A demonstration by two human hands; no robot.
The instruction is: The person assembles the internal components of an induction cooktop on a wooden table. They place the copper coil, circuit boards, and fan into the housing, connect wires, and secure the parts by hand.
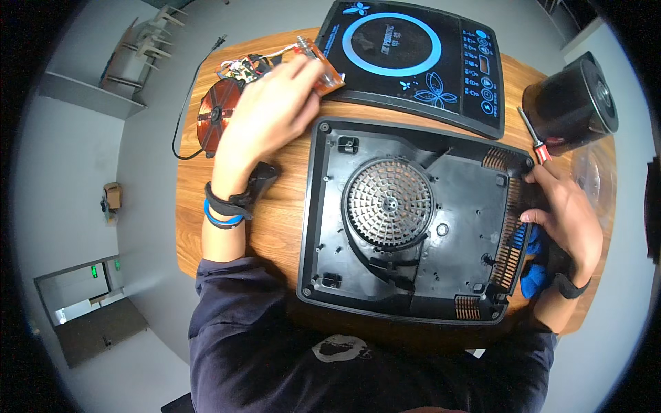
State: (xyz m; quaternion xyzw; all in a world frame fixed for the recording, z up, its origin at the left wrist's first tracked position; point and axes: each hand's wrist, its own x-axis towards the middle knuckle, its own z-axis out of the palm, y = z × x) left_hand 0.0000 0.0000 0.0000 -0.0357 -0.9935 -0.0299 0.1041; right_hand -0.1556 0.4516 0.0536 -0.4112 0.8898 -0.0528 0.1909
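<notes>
My left hand (279, 107) reaches to the far left of the table, fingers curled over an orange-brown circuit board (333, 83) and closed on it. Its far end lies beside the cooktop panel. A copper coil (214, 110) is partly covered by my left wrist. In front of me lies the black plastic base (454, 199) of an induction cooker, inner side up, with a round vent grille (390, 204). At its right edge my right hand (564, 210) grips the rim between thumb and fingers; some of the fingers are hidden.
Beyond the base lies the black glass cooktop panel (392, 45) with a blue ring. A screwdriver (534, 134) leans by a black cylindrical container (569, 103) at the far right. Blue cloth (530, 279) is under my right wrist. A plug cord (184, 110) hangs over the left edge.
</notes>
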